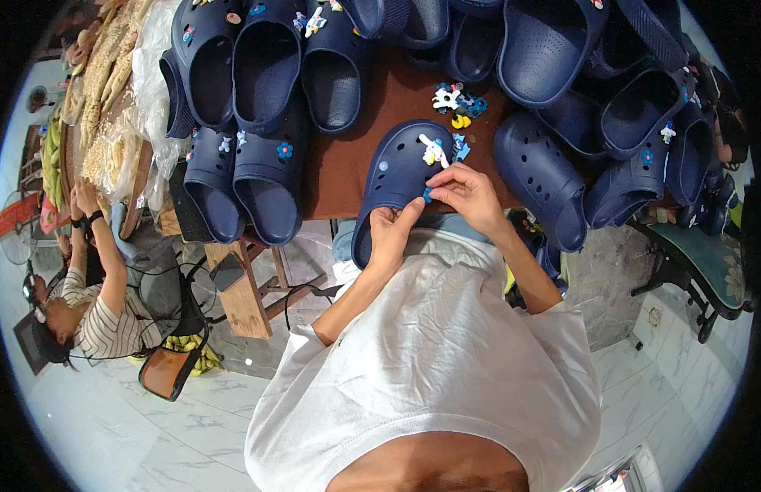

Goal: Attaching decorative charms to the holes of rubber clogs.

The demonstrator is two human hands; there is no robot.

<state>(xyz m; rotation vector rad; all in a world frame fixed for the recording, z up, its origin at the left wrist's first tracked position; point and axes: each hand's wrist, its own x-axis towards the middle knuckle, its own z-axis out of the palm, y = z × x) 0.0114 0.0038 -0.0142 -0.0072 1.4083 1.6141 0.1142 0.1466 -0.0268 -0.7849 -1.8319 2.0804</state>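
Note:
A navy blue clog (388,168) with round holes lies at the near edge of the brown table, its toe pointing away from me. My left hand (390,234) grips its near side, with the fingers inside the opening and the thumb on top. My right hand (469,195) pinches a small blue shoe charm (427,195) against the clog's upper, close to my left thumb. A white figure charm (433,151) and a blue charm (461,148) sit on the clog's upper. Beyond the toe lies a small pile of loose charms (456,100), white, blue and yellow.
Several navy clogs (267,172) with charms stand at the left, and more clogs (544,176) are heaped at the right. Farther left, another person (110,303) in a striped shirt works at a table with pale produce. A green-topped stool (700,266) stands at the right.

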